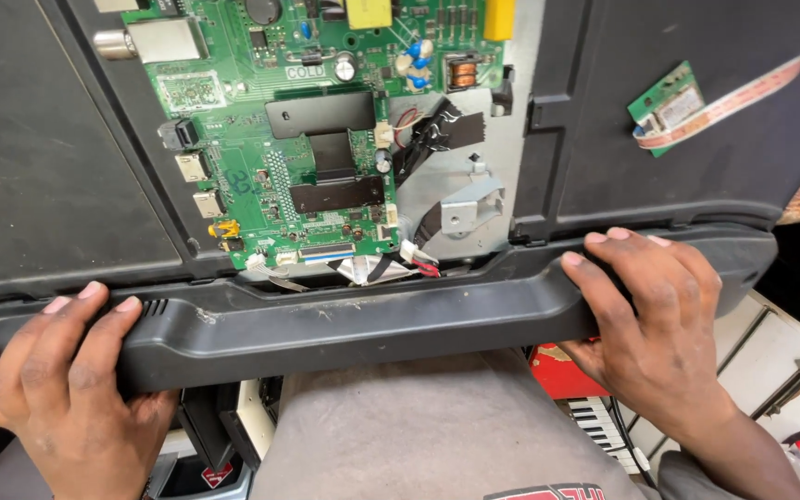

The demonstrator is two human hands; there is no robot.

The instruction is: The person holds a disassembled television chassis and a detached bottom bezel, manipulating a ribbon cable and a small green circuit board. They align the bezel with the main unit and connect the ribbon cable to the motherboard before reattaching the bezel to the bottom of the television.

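Grey cloth of the person's lap sits closest to the lens, directly under the work. Both hands grip a long black plastic bar, the bottom edge of a flat-screen set's back shell, which runs left to right just above the lap.

Left hand: fingers curled over the top of the bar near its left end, by a small ribbed vent, thumb out of sight below. Closed on the bar, not spread.

Right hand: wrapped around the bar's right part, fingertips hooked over the upper lip, palm pressed to the front face. Also clamped.

Beyond the bar, the cover is open over a green circuit board with black heat-sink plates, side connectors and a bunch of loose wires lying just behind the bar's top edge. A bare metal bracket stands right of the board. Farther right, a small green board on a flat ribbon cable rests on the black back panel.

Judgement on handling: even effort from both hands seems wise, since the bar is long and would likely flex or twist under one-sided force. The wires at the seam look easy to pinch or snag, so watch that edge. Fingertips should stay on plastic, off the board.

Below right: a small toy keyboard and a red box.
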